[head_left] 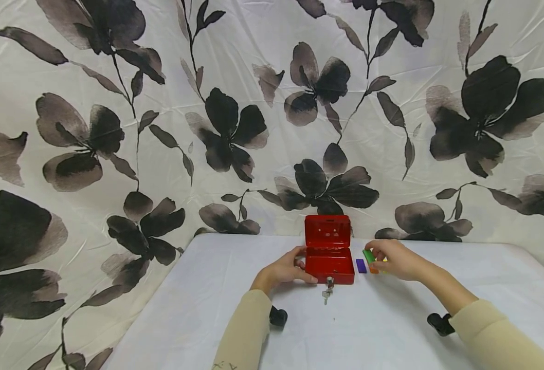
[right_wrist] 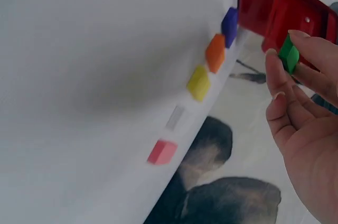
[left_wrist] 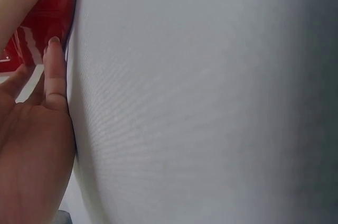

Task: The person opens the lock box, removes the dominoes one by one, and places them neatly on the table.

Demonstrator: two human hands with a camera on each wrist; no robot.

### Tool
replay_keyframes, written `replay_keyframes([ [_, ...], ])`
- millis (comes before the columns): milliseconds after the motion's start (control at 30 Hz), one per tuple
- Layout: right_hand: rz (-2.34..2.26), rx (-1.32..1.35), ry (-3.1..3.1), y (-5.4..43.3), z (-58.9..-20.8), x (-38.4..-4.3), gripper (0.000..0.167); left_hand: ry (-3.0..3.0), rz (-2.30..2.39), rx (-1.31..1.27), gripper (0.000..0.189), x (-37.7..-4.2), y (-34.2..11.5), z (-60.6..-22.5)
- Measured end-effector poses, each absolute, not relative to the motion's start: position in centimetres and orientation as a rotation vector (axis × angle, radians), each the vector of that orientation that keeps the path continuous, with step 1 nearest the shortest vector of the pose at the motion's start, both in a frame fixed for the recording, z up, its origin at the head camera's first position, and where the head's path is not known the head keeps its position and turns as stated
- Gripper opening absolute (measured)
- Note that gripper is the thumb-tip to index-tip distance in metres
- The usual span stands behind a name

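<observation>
A red metal cash box (head_left: 329,278) stands on the table with its lid up, and its inside looks bare. A small key (head_left: 326,296) hangs at the lock on its front. My left hand (head_left: 284,271) holds the box at its left side, thumb at the front corner. In the left wrist view those fingers (left_wrist: 54,71) lie against the red wall. My right hand (head_left: 399,259) pinches a green block (right_wrist: 289,55) between thumb and fingers, raised above the table to the right of the box. Below it lie a purple block (right_wrist: 229,27), an orange block (right_wrist: 215,53) and a yellow block (right_wrist: 199,83).
Farther along the same row are a whitish block (right_wrist: 175,117) and a pink block (right_wrist: 162,152). The table (head_left: 198,308) has a white cover. Behind its back edge hangs a cloth (head_left: 263,216) with dark flowers.
</observation>
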State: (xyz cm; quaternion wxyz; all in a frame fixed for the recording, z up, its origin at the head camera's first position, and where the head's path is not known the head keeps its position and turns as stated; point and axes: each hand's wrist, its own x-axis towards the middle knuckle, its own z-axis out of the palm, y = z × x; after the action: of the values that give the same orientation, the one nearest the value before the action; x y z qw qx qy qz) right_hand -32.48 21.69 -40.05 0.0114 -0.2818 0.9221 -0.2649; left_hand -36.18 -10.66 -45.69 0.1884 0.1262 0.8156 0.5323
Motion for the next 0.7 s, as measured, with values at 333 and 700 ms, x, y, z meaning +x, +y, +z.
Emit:
replay_keyframes([
  [333,-0.793,-0.888,2.970,26.4,-40.2,-31.4,0.038,2.315,1.471,0.356,0.094,-36.4,-10.7,-45.7],
  [700,-0.734,-0.873,3.024,30.5,-41.3,-31.4,0.034,2.317,1.469,0.374,0.094,-36.4,-10.6,-45.7],
])
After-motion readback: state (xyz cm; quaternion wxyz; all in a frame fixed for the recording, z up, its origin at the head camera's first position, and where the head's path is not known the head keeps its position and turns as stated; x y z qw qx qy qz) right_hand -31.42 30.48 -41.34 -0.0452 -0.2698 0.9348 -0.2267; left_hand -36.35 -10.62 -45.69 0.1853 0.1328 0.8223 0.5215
